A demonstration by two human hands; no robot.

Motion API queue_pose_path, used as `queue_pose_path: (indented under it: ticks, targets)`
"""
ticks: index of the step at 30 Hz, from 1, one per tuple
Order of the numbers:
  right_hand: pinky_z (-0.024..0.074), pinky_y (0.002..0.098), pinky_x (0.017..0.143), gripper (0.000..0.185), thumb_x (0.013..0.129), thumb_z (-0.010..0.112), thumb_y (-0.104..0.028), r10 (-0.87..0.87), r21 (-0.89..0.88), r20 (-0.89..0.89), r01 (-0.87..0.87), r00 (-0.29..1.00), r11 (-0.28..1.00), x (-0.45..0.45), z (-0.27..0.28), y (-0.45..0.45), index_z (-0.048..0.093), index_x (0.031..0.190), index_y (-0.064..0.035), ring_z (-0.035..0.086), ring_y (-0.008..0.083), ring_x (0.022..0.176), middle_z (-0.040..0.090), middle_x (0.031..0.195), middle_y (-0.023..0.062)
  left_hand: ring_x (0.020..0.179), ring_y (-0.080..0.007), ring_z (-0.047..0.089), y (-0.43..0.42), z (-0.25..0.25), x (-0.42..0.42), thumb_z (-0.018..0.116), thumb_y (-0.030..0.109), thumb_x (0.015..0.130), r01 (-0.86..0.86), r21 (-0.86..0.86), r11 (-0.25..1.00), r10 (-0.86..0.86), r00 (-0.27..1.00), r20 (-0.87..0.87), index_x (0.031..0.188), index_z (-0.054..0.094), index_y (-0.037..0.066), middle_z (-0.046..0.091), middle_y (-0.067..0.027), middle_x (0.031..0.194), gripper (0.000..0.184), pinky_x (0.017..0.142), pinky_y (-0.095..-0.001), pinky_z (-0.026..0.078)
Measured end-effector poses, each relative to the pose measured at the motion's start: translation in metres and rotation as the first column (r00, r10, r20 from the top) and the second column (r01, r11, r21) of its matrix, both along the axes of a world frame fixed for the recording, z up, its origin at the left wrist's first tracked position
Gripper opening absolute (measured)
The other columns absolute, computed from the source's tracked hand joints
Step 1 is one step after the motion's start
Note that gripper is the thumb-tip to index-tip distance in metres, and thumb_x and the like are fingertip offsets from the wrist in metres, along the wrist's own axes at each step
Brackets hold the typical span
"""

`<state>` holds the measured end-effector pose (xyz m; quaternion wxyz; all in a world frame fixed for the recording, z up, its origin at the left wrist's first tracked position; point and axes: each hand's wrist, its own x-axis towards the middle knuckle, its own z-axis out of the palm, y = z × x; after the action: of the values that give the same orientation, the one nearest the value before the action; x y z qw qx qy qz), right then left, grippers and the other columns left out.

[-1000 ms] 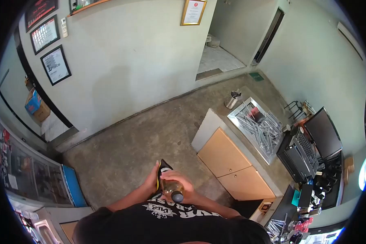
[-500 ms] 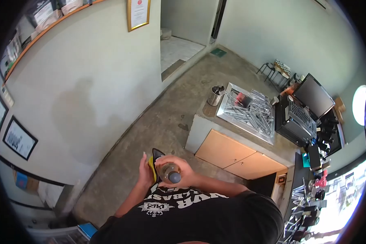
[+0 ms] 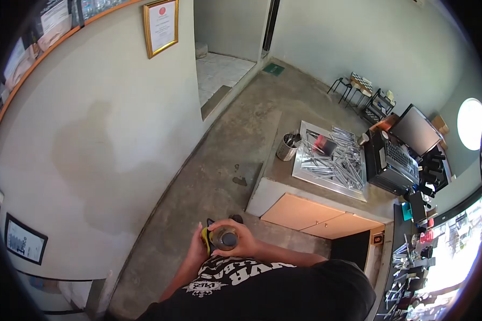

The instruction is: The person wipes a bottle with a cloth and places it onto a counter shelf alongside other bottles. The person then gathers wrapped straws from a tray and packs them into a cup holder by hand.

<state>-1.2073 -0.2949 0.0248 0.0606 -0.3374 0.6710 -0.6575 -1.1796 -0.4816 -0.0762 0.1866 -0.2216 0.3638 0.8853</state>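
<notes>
Low in front of my body, my right hand (image 3: pixel 245 241) wraps around a clear bottle (image 3: pixel 219 233) with a grey cap (image 3: pixel 229 239), seen from above. The bottle seems to hold amber-brown liquid. My left hand (image 3: pixel 197 247) is beside it, its palm and fingers against a yellow-and-black item (image 3: pixel 205 242). Most of that item is hidden between my hands and the bottle, so its kind cannot be made out. Both hands are close together, just beyond the front of my black printed shirt (image 3: pixel 278 289).
A counter (image 3: pixel 276 182) at right carries a metal tray (image 3: pixel 305 175) of loose cutlery, a perforated metal holder (image 3: pixel 287 150), a monitor (image 3: pixel 416 129) and a keyboard (image 3: pixel 401 158). Orange cabinet doors (image 3: pixel 294 214) face me. The wall (image 3: pixel 112 107) runs along the left, with a framed certificate (image 3: pixel 162 27).
The view has shifted, so the counter now sits slightly lower. My left hand and the yellow-and-black item have come closer to the bottle. My right hand keeps its hold.
</notes>
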Motion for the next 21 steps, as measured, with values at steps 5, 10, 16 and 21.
queue_pose_path:
  ticks: [5,10,16,21]
  targets:
    - [0.0483,0.0345,0.101,0.066,0.072,0.093,-0.019,0.05,-0.056,0.072,-0.046,0.996,0.997,-0.062,-0.003,-0.003,0.059,0.127,-0.0042,0.062,0.019,0.116,0.063,0.126,0.0092,0.111,-0.0262,0.065,-0.005,0.017,-0.058,0.039,0.053,0.104,-0.003,-0.031,1.0,0.003,1.0,0.025,0.124,0.061,0.004,0.068,-0.0128,0.119,0.057,0.099,-0.0422,0.05]
    - [0.0468,0.0362,0.104,0.069,0.069,0.093,-0.017,0.04,-0.006,-0.13,-0.041,0.991,0.999,-0.144,0.008,0.008,0.059,0.128,-0.0045,0.062,0.0223,0.118,0.064,0.125,0.0107,0.111,-0.0264,0.065,0.001,0.017,-0.149,0.039,0.051,0.105,0.057,0.062,0.996,-0.055,0.998,-0.032,0.123,0.061,0.004,0.068,-0.0133,0.119,0.056,0.099,-0.0424,0.05]
    - [0.0461,0.0372,0.103,0.066,0.069,0.093,-0.017,-0.109,-0.025,-0.125,0.106,0.986,0.994,-0.23,0.025,0.046,0.06,0.125,-0.0049,0.061,0.0234,0.118,0.065,0.124,0.0102,0.112,-0.0257,0.064,0.043,0.037,-0.261,0.041,0.048,0.104,0.09,-0.01,0.996,-0.091,0.988,-0.122,0.124,0.061,0.003,0.068,-0.0129,0.118,0.053,0.101,-0.041,0.048]
    - [0.0465,0.0364,0.102,0.066,0.069,0.093,-0.017,-0.254,-0.011,-0.037,0.253,0.967,0.967,-0.277,0.034,0.064,0.059,0.124,-0.0039,0.061,0.0212,0.116,0.064,0.123,0.0098,0.11,-0.0251,0.065,0.068,0.025,-0.311,0.042,0.047,0.105,0.074,-0.056,0.996,-0.078,0.994,-0.077,0.125,0.062,0.004,0.069,-0.0119,0.118,0.051,0.099,-0.0409,0.049]
